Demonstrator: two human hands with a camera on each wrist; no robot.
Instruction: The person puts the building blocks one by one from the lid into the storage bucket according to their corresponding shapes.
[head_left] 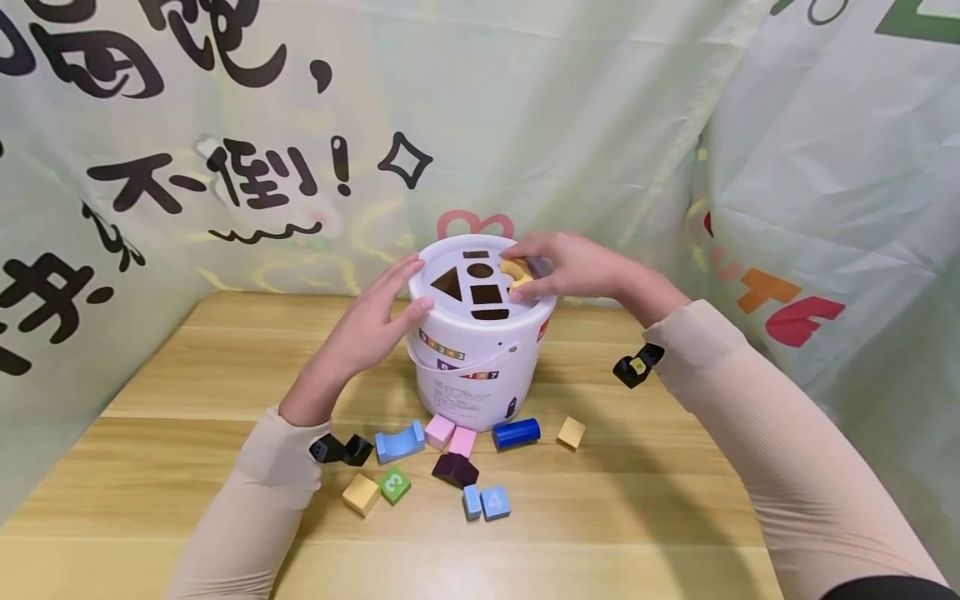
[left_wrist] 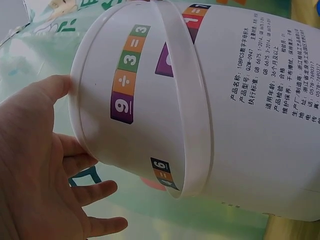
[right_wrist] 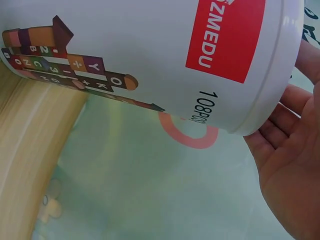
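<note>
A white bucket [head_left: 472, 367] stands upright on the table, its lid [head_left: 442, 312] cut with round, square, triangular and bar-shaped holes. With thumb and fingers, my right hand [head_left: 573, 265] pinches a yellow arch-shaped block [head_left: 516, 271] over the right side of the lid. My left hand [head_left: 375, 321] rests on the bucket's left rim, fingers spread and fairly straight. In the left wrist view, the left hand [left_wrist: 45, 165] touches the rim beside printed number labels. The right wrist view has the right hand [right_wrist: 290, 145] at the rim; the block is hidden there.
In front of the bucket lie a light blue arch block [head_left: 400, 442], pink blocks [head_left: 439, 431], a dark blue cylinder [head_left: 516, 434], a dark purple block [head_left: 455, 470], a green block [head_left: 394, 485], light blue blocks [head_left: 495, 502] and yellow blocks [head_left: 572, 433]. A printed curtain [head_left: 540, 125] hangs behind.
</note>
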